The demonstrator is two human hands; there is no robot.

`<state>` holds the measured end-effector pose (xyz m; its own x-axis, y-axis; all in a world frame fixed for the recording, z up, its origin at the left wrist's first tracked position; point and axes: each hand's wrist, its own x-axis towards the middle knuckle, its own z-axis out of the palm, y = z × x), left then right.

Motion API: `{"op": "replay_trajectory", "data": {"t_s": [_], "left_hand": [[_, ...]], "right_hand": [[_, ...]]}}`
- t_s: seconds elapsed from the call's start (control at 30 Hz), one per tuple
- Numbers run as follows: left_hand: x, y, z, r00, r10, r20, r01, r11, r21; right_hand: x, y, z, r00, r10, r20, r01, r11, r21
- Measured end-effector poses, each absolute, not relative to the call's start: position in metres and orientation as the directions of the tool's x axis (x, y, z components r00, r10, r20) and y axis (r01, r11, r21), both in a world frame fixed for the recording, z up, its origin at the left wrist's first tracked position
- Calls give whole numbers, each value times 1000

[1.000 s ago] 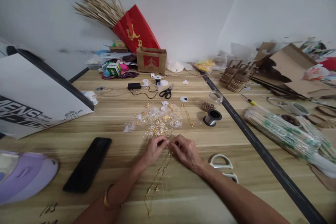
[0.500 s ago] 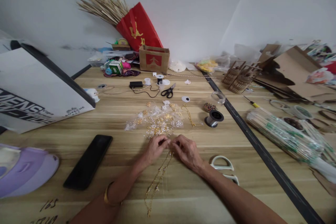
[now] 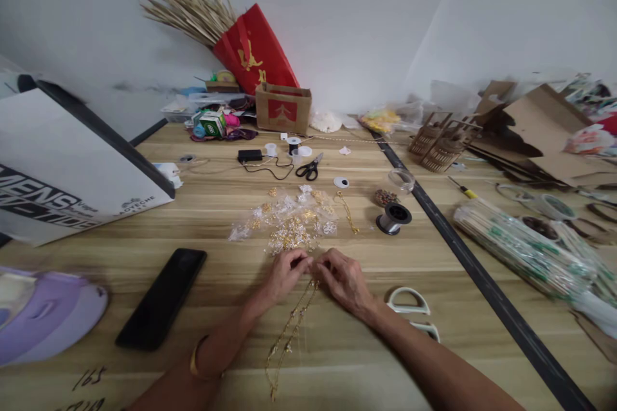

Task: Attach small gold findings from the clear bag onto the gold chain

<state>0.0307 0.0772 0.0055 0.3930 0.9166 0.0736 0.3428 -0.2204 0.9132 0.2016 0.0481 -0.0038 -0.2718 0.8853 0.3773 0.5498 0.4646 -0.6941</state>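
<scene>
My left hand (image 3: 288, 271) and my right hand (image 3: 344, 277) meet fingertip to fingertip above the table, each closed in a pinch. From beneath the right fingers a gold beaded chain (image 3: 293, 327) runs toward me in a long narrow loop on the wood. A fine clear thread shows beside it. What the left fingertips pinch is too small to make out. Just beyond the hands lie small plastic bags and loose gold and silver beads (image 3: 292, 231). A short gold chain (image 3: 346, 210) lies to their right.
Black scissors (image 3: 309, 168) and a wire spool (image 3: 393, 218) lie further back. Pale scissor handles (image 3: 409, 300) show beside my right forearm. A phone (image 3: 162, 298) and a purple visor (image 3: 72, 311) are at left. Bundled sticks (image 3: 520, 247) lie at right, past a black strip (image 3: 463, 257).
</scene>
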Motion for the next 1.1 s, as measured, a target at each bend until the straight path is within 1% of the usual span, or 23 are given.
{"op": "replay_trajectory", "data": {"t_s": [0.4, 0.6, 0.7, 0.83, 0.93, 1.1], "left_hand": [[30, 77, 6, 386, 920, 67, 337, -208, 918], [30, 78, 1, 365, 928, 74, 291, -189, 938], [30, 79, -2, 322, 943, 81, 244, -165, 955], [28, 80, -1, 187, 980, 61, 134, -87, 987], [27, 81, 3, 113, 993, 25, 82, -34, 996], [26, 83, 6, 90, 996, 13, 85, -21, 996]], "right_hand": [[202, 47, -4, -276, 884, 377, 538, 467, -702], [202, 47, -4, -283, 883, 373, 544, 469, -696], [203, 47, -4, -280, 878, 388, 545, 478, -689], [203, 48, -5, -265, 878, 398, 550, 477, -685], [203, 50, -5, -217, 895, 390, 536, 443, -718], [202, 52, -7, -124, 934, 335, 484, 352, -801]]}}
